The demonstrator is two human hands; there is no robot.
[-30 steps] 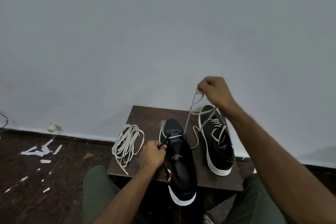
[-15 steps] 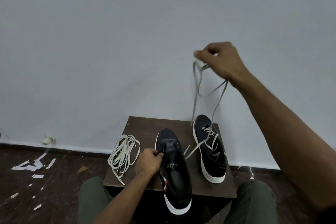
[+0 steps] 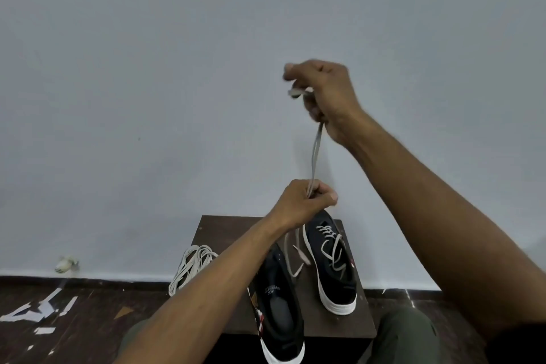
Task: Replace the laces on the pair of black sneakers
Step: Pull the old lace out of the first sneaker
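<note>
Two black sneakers with white soles on one small dark wooden table [image 3: 224, 230], toes toward the pale wall [image 3: 177, 68]. Near sneaker [image 3: 280, 316] at the table's front edge, heel overhanging it, eyelets bare of lace. Far sneaker [image 3: 331, 263] to the right of the first, toward the table's back right corner, one pale lace threaded loosely through its eyelets.

Two hands raised above the table, both clenched on one pale removed lace [image 3: 315, 156]. Right hand [image 3: 325, 97] highest, well above the table in front of the wall, fingers curled round a bunched upper part of the lace. Left hand [image 3: 304, 201] lower, just over the far sneaker's toe, pinching the doubled strand — two runs stretched taut between the fists. Two loose ends [image 3: 295, 257] hanging below the left hand, over the tabletop between the two sneakers.

One bundle of white laces [image 3: 189, 269] coiled at the table's left edge, partly hanging over it; number of laces in it too tangled to count.

Left of the table — several white scraps [image 3: 44, 309] on the dark floor, one small pale object [image 3: 66, 263] at the wall's foot. Olive trouser legs at both sides of the table's front.
</note>
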